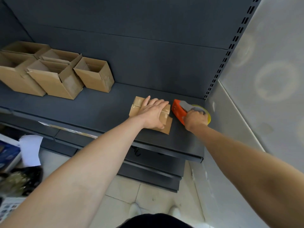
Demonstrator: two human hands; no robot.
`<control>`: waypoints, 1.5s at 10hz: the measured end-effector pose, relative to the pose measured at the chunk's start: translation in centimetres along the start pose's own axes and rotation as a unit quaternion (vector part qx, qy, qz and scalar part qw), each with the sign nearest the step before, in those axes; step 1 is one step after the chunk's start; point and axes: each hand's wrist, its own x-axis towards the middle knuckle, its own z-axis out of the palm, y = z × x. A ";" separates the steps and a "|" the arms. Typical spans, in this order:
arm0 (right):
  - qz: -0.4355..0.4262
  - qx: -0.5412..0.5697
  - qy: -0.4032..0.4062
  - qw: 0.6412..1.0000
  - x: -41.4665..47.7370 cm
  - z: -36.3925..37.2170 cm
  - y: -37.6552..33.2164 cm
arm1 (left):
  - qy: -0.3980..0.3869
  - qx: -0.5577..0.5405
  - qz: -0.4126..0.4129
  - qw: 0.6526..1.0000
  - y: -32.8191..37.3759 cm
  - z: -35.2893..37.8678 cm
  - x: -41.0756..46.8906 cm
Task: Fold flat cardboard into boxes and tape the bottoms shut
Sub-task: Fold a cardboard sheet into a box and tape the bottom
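Observation:
A small cardboard box (pixel 137 104) stands bottom-up on the dark shelf (pixel 102 109), with clear tape across its closed flaps. My left hand (pixel 153 112) lies flat on top of it, fingers spread over the tape, pressing down. Just to the right, my right hand (pixel 195 119) grips the orange tape dispenser (pixel 178 111), which rests on the shelf beside the box. Its yellowish tape roll (pixel 207 115) shows behind my fingers. Part of the box is hidden under my left hand.
Several folded open-topped cardboard boxes (pixel 56 74) stand grouped at the shelf's back left. A grey wall (pixel 263 79) bounds the right side. Lower shelves (pixel 151 171), tiled floor and clutter with white paper (pixel 30 150) lie below left.

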 end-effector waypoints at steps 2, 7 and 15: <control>-0.007 0.496 -0.034 0.868 -1.8 -2.2 -4.2 | 0.004 -0.246 -0.041 0.968 0.0 -1.3 -0.5; 0.134 0.675 -0.216 0.693 -2.7 -1.4 -7.9 | 0.093 -0.424 -0.309 0.846 -5.1 -0.5 -2.9; 0.211 0.798 -0.245 0.509 -3.3 0.8 -7.6 | 0.148 -0.545 -0.323 0.759 -4.8 -0.3 -3.3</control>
